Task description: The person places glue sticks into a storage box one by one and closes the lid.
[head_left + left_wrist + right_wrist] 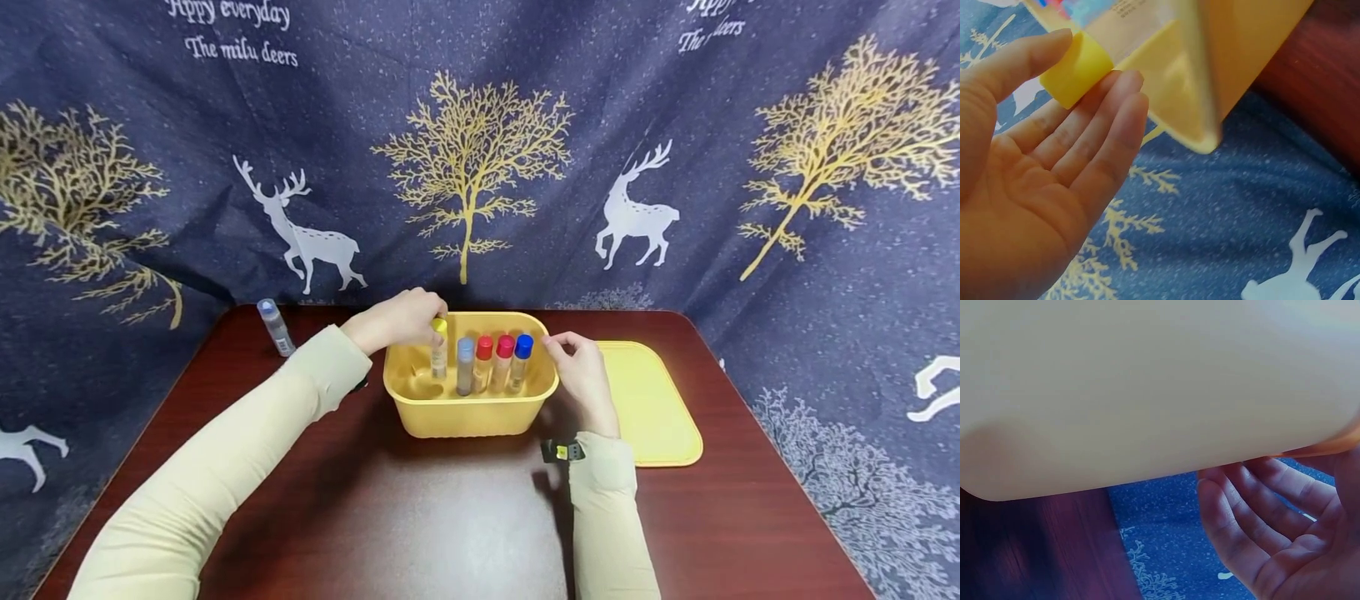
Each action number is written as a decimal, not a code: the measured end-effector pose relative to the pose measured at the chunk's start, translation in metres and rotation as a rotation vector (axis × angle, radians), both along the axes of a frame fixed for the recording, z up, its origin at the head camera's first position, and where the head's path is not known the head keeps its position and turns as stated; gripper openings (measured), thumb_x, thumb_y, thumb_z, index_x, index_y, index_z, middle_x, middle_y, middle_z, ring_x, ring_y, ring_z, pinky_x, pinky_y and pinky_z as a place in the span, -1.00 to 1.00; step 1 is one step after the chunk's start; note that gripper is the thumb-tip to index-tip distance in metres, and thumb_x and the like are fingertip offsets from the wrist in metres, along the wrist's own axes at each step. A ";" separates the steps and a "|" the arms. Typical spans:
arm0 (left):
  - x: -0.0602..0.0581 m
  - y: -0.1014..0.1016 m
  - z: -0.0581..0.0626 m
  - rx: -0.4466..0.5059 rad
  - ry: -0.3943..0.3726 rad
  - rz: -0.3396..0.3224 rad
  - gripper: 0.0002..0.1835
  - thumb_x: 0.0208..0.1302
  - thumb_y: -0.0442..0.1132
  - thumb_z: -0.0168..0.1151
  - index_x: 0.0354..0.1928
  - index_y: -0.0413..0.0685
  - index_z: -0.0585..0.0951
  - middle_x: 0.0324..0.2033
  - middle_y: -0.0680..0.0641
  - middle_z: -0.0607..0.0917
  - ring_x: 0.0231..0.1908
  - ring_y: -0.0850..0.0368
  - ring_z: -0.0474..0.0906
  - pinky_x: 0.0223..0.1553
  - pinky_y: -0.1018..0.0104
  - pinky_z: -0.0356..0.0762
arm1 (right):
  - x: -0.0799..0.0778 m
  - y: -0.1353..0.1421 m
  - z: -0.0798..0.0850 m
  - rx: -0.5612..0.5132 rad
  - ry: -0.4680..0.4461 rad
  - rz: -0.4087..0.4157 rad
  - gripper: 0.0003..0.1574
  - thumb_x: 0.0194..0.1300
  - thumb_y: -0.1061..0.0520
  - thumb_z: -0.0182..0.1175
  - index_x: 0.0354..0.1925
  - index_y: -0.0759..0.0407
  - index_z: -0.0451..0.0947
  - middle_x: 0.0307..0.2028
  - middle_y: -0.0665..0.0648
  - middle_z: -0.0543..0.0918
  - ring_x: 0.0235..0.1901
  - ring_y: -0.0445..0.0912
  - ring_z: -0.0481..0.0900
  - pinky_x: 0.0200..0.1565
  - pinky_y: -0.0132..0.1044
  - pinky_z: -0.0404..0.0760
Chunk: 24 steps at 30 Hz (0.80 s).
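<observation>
My left hand (405,319) pinches a small clear bottle by its yellow cap (1077,70), thumb on one side and fingers on the other. The bottle (439,358) hangs upright inside the left part of a yellow plastic bin (468,418). To its right in the bin stand several similar bottles: one with a pale blue cap (466,350), two with red caps (485,347) and one with a dark blue cap (523,347). My right hand (583,371) holds the bin's right rim, its fingers against the outer wall in the right wrist view.
A yellow lid (660,417) lies flat on the dark red table (720,525), right of the bin. Another clear bottle with a blue cap (276,328) is near the table's back left corner. A patterned blue cloth (517,233) hangs just behind the table.
</observation>
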<state>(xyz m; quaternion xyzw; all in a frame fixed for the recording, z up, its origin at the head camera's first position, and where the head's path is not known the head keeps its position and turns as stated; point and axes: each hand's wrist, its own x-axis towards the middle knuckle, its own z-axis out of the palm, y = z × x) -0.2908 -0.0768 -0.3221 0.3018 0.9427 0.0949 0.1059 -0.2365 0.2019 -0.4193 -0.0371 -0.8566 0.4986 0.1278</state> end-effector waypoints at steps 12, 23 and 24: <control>-0.001 0.001 -0.023 -0.019 0.005 -0.039 -0.66 0.19 -0.22 0.37 -0.01 -0.20 0.64 -0.11 -0.13 0.67 -0.13 -0.01 0.59 -0.04 0.13 0.53 | 0.001 -0.002 0.001 -0.008 -0.012 0.008 -0.57 0.40 -0.06 0.18 -0.18 0.31 0.66 -0.25 0.31 0.67 -0.30 0.03 0.56 -0.23 -0.18 0.53; 0.000 0.006 -0.031 0.012 0.001 -0.052 -0.75 0.13 -0.25 0.39 -0.15 -0.16 0.66 -0.28 -0.06 0.67 -0.32 0.07 0.55 -0.22 0.21 0.52 | 0.000 -0.001 0.000 -0.005 -0.010 0.011 -0.56 0.40 -0.08 0.18 -0.17 0.31 0.66 -0.24 0.31 0.67 -0.30 0.02 0.56 -0.23 -0.20 0.53; 0.000 0.006 -0.032 0.013 0.002 -0.051 -0.76 0.12 -0.24 0.39 -0.16 -0.15 0.66 -0.29 -0.06 0.67 -0.32 0.07 0.54 -0.24 0.22 0.52 | 0.000 -0.001 0.000 -0.005 -0.007 0.014 -0.55 0.40 -0.08 0.18 -0.16 0.31 0.66 -0.23 0.32 0.67 -0.30 0.02 0.56 -0.23 -0.21 0.53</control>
